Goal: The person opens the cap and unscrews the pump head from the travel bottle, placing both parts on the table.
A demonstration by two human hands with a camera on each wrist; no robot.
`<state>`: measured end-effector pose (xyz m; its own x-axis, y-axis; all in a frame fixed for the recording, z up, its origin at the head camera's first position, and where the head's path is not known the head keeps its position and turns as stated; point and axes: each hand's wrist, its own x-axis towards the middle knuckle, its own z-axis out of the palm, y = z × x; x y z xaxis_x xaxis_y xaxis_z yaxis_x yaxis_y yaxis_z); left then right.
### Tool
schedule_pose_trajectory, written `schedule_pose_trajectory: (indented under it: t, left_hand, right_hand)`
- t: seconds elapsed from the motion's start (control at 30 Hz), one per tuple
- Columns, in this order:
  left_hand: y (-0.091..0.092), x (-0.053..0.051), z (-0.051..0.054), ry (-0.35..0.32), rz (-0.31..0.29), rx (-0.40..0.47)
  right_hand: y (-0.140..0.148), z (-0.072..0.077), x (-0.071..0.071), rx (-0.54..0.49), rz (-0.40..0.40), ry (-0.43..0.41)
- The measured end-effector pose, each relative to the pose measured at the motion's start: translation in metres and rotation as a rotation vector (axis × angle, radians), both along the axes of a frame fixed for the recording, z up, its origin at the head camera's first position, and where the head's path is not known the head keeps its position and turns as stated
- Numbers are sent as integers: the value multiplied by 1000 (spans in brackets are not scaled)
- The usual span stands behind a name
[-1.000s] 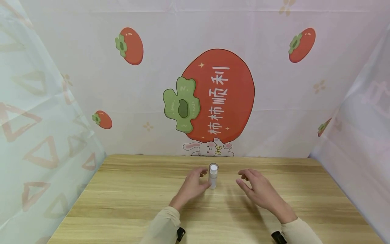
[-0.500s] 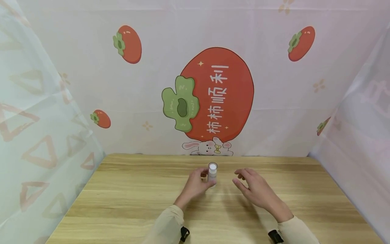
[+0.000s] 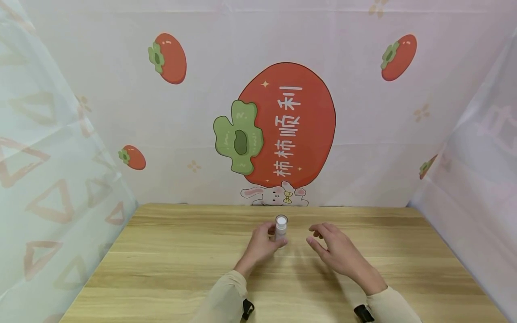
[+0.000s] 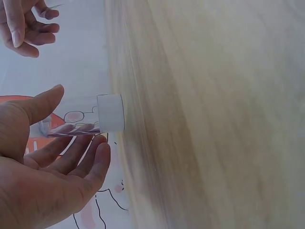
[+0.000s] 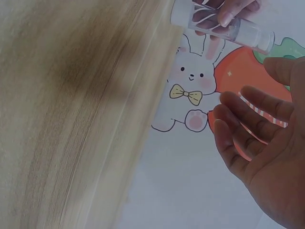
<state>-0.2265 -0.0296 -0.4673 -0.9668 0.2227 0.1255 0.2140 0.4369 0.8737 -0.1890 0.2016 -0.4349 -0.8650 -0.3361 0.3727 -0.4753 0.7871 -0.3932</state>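
A small, slim clear bottle [image 3: 280, 231] with a white top under a clear cap and a white base [image 4: 110, 113] stands upright near the middle of the table. My left hand [image 3: 261, 244] holds it from the left, its thumb across the near side and its fingers curled behind. In the right wrist view, that thumb [image 5: 228, 16] overlaps the clear wall of the bottle. To the right, apart from the bottle, my right hand [image 3: 341, 251] hovers over the table, its fingers loosely bent and holding nothing.
The wood-grain table [image 3: 181, 260] ends at a white back sheet [image 3: 194, 121] printed with red persimmons and a rabbit [image 5: 193, 76]. Printed sheets also hang at the left [image 3: 48, 157] and right [image 3: 476, 179] sides.
My left hand has moved right, and its thumb has come across the front of the bottle to grip it. My right hand has shifted slightly left.
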Motion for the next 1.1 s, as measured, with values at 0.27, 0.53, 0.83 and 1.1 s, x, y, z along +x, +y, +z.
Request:
schedule_pose_trajectory:
  t: [0.27, 0.53, 0.83, 1.1]
  left_hand:
    - [2, 0, 0, -25, -13, 20]
    - [1, 0, 1, -16, -17, 18]
    - [1, 6, 12, 34, 5, -46]
    - [-1, 12, 21, 124, 20, -135]
  right_hand:
    - [-4, 1, 1, 0, -2, -3]
    - [-6, 3, 1, -1, 3, -22]
    - [-6, 2, 0, -17, 2, -7]
    - [-6, 3, -1, -64, 21, -73]
